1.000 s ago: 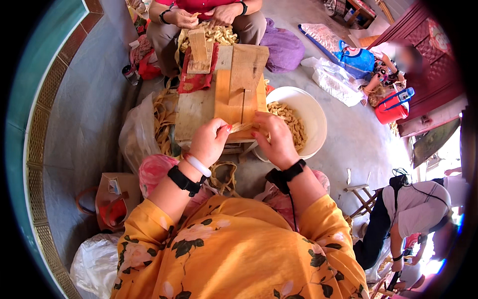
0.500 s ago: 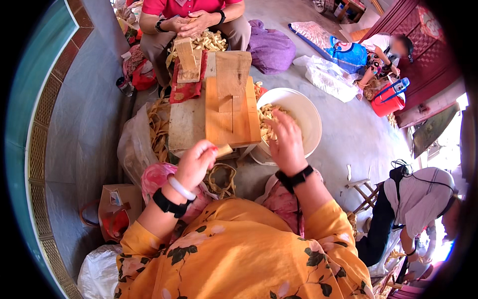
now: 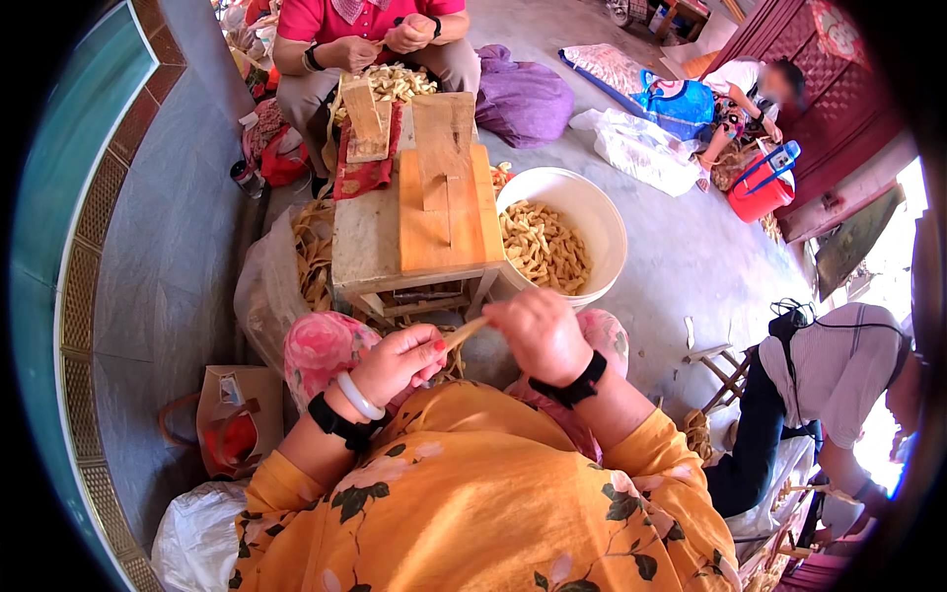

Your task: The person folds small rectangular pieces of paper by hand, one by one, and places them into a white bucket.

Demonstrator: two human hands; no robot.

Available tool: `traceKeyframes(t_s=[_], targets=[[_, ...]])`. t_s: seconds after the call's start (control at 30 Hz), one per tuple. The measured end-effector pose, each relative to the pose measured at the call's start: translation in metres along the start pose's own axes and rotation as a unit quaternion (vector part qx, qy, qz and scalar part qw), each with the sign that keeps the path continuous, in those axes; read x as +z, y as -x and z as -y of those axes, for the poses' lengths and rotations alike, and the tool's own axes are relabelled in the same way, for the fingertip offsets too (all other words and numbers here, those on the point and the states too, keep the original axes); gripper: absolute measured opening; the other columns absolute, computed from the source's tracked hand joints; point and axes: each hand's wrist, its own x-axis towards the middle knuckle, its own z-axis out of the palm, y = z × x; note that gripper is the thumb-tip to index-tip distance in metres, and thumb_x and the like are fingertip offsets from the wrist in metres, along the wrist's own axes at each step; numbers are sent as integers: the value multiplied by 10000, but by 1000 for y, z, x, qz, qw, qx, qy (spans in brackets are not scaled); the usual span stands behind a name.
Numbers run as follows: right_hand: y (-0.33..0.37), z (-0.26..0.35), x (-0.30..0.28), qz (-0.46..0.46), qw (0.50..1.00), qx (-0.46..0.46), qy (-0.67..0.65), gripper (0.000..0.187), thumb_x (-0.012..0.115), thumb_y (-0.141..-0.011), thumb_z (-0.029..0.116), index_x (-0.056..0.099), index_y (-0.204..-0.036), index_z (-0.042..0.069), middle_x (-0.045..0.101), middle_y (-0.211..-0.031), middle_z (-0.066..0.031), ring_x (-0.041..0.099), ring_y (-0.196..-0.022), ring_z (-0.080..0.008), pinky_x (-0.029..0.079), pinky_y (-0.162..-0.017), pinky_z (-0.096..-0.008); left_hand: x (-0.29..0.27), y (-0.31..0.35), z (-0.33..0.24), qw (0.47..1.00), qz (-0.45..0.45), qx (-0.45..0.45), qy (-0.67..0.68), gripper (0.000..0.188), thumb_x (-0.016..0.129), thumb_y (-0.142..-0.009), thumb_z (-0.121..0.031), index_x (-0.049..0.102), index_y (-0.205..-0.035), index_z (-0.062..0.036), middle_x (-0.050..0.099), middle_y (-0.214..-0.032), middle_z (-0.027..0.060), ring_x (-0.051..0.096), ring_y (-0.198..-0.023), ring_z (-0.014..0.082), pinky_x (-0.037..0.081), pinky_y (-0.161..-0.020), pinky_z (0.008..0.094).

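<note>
My left hand (image 3: 406,357) is closed, pinching a flat pale tan strip (image 3: 462,334) above my lap. The far end of the strip meets the fingers of my right hand (image 3: 543,333), which is curled, partly blurred and seems to grip it. Beyond my hands, a wooden board with an upright wooden piece (image 3: 429,249) rests on a small worn table (image 3: 360,242). Right of the table stands a white bucket (image 3: 614,232) holding many small folded tan pieces (image 3: 543,247).
Across the table a person in a red top (image 3: 370,30) handles a strip over a pile of tan pieces (image 3: 402,81). A plastic bag of strips (image 3: 266,281) leans at the table's left. A brown paper bag (image 3: 229,395) stands near my left knee. Other people work at the right.
My right hand has come back from over the bucket to the strip and curled from spread fingers. My left hand has shifted slightly right and lower, still holding a tan strip.
</note>
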Motion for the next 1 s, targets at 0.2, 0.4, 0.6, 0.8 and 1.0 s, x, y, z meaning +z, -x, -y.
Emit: traceKeyframes(t_s=[0.2,0.4,0.6,0.8,1.0], targets=[[5,26,10,27,994,-31,-106,231,573,-755,82,576,-984,55,556,-663,-89,569,-620,-270,451,-544,-380,21,-8,-26,946,-18,169,277,206,484,-917,-137,566,-1045,1,552,-781,2,497,-692,118,410,-672,269],[15,36,12,42,947,83,-306,201,629,-759,-14,547,-930,54,604,-772,-93,608,-700,-289,490,-629,-376,36,-7,-18,713,-117,380,-578,329,510,-735,16,592,-1052,-17,594,-946,110,566,-890,304,464,-792,382],[16,40,10,11,989,-29,-146,148,672,-751,80,569,-858,76,541,-660,-51,554,-608,-253,440,-548,-358,9,-10,26,970,116,95,-190,166,508,-861,-139,542,-997,-50,563,-875,64,566,-742,193,454,-655,316],[24,27,26,5,643,439,-628,63,564,-929,121,569,-912,60,625,-826,12,549,-673,-57,422,-566,-201,29,-16,10,989,56,124,-50,215,554,-873,-27,451,-1062,-40,562,-900,48,565,-748,141,457,-620,288],[29,19,32,81,606,452,-649,136,510,-912,34,563,-1037,40,616,-912,-28,557,-736,-101,450,-615,-222,25,-18,1,772,-90,377,-504,281,653,-732,19,526,-974,-50,602,-838,112,596,-782,304,481,-656,370]])
